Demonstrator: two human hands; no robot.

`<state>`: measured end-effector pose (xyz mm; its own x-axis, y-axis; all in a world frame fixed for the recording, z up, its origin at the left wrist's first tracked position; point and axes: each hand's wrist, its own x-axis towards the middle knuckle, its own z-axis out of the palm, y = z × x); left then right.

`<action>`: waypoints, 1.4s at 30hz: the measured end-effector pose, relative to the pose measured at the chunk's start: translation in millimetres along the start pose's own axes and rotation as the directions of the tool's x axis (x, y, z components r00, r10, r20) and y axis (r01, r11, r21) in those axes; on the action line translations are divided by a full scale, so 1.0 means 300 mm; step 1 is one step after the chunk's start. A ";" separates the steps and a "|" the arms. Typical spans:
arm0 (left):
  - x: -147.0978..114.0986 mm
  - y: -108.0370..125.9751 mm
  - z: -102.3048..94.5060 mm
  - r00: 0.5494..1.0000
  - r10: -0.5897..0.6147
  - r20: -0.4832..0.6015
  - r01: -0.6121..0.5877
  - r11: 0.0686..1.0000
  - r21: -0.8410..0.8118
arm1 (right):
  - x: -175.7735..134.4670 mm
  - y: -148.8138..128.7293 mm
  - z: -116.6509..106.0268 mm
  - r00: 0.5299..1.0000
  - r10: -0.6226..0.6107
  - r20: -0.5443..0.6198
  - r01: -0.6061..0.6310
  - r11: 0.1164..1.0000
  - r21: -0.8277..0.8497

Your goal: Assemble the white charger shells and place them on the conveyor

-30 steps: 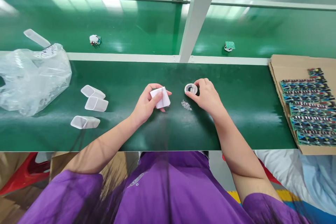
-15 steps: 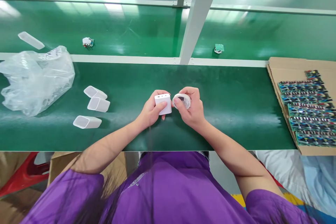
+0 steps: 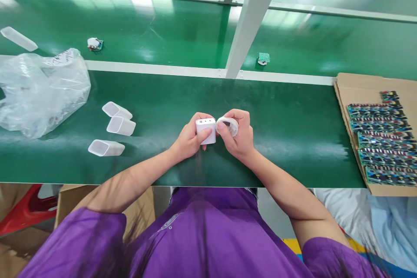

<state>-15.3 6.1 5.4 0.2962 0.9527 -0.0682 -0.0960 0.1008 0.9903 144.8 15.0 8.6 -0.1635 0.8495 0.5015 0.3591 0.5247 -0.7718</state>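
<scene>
My left hand (image 3: 191, 138) is closed around a small white plastic box (image 3: 206, 132), its thumb lying on the broad face. Small dark openings show along the box's top edge. In my right hand (image 3: 240, 135) is a white roll of tape (image 3: 232, 125), pinched between thumb and fingers and tilted. Box and roll are side by side above the green table, close together; whether they touch I cannot tell. On the left lie several hollow white plastic sleeves (image 3: 121, 126), their open ends facing left.
A clear plastic bag (image 3: 45, 95) lies at the left. On the right, cardboard (image 3: 352, 89) carries rows of circuit boards (image 3: 387, 156). A white post (image 3: 250, 17) rises behind my hands. Beyond the white rail are two small circuit pieces (image 3: 95, 44) and another white sleeve (image 3: 19, 39).
The roll has turned slightly in my right hand, and the box has moved a little right, nearer to it. The whole view has tilted slightly. Both hands keep their hold.
</scene>
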 end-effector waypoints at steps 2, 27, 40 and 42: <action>0.003 0.011 0.006 1.000 -0.010 0.015 0.010 0.999 -0.033 | -0.002 0.004 0.001 0.999 -0.041 -0.016 0.041 0.999 -0.025; -0.060 -0.002 0.034 0.894 0.423 -0.147 -0.203 0.676 0.708 | -0.059 0.022 0.021 0.986 -0.166 -0.018 0.166 0.986 0.023; -0.010 0.000 -0.030 0.787 0.616 0.029 -0.474 0.574 0.668 | 0.081 0.110 -0.078 0.979 0.193 -0.071 -0.197 0.979 -0.055; -0.010 0.006 -0.028 0.796 0.604 0.033 -0.473 0.587 0.657 | 0.099 0.171 -0.094 0.976 0.213 -0.040 -0.217 0.964 -0.154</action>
<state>-24.3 5.7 6.4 0.2094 0.8099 0.5479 0.4278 -0.5797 0.6935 184.2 65.9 -5.2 -0.0458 0.9390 0.3409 0.5231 0.3133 -0.7926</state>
